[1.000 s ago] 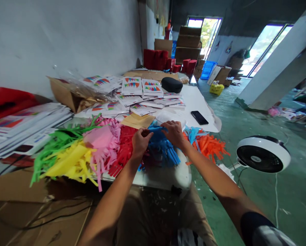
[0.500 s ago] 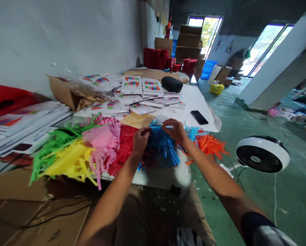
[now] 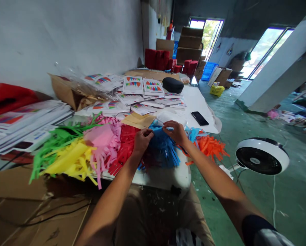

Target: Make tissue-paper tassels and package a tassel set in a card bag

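Both my hands pinch the top edge of a blue fringed paper piece (image 3: 161,145) on the white table (image 3: 165,176). My left hand (image 3: 142,140) grips its left end with closed fingers. My right hand (image 3: 176,131) grips its right end. Beside the blue piece lie red fringe (image 3: 124,147), pink fringe (image 3: 103,140), yellow fringe (image 3: 69,160) and green fringe (image 3: 57,141) to the left. Orange fringe (image 3: 210,145) lies to the right.
Printed packets (image 3: 142,87) cover the table's far part, with a black pouch (image 3: 172,85) and a phone (image 3: 200,118). A stack of cards (image 3: 27,118) lies at left. A white fan (image 3: 262,156) stands on the floor to the right. Cartons (image 3: 191,42) are stacked at the back.
Both hands lifted the blue fringe's top edge a little off the pile and drew closer together along it. The other piles have not moved.
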Tool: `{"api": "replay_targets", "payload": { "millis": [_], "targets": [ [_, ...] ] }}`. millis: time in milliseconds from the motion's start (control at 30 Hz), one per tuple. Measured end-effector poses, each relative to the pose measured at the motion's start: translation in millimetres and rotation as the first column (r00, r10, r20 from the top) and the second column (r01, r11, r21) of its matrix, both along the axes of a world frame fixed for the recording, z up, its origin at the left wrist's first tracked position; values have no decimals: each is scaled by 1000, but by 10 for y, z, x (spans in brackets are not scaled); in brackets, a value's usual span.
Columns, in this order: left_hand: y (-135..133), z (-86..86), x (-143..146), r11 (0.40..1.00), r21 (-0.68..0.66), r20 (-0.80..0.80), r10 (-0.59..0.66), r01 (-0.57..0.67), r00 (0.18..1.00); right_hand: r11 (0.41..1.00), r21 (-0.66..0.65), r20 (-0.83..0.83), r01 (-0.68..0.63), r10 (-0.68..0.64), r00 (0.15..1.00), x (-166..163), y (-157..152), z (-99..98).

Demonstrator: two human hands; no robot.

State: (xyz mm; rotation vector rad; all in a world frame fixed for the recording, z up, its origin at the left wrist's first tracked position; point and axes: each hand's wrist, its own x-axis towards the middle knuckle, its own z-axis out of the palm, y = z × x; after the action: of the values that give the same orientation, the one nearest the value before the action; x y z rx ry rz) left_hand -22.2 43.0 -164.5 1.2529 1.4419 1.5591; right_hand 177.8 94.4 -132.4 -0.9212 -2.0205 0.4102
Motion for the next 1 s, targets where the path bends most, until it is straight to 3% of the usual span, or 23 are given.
{"api": "replay_targets", "payload": {
  "millis": [167, 367, 833, 1000],
  "targets": [
    [-69, 42, 8, 998, 27, 9, -59, 59, 998, 999, -43, -43, 23, -25, 999, 28, -4, 8],
    [-104, 47, 25, 982, -29, 153, -180, 186, 972, 998, -18, -26, 57, -58, 998, 4, -29, -8],
    [-10, -41, 45, 996, -38, 137, -71, 77, 988, 1000, 30, 50, 0, -2, 999, -11, -32, 3],
    [-18, -71, 15, 996, -53, 95, -66, 71, 993, 1000, -10, -48, -15, 15, 999, -4, -22, 8]
  ]
}}
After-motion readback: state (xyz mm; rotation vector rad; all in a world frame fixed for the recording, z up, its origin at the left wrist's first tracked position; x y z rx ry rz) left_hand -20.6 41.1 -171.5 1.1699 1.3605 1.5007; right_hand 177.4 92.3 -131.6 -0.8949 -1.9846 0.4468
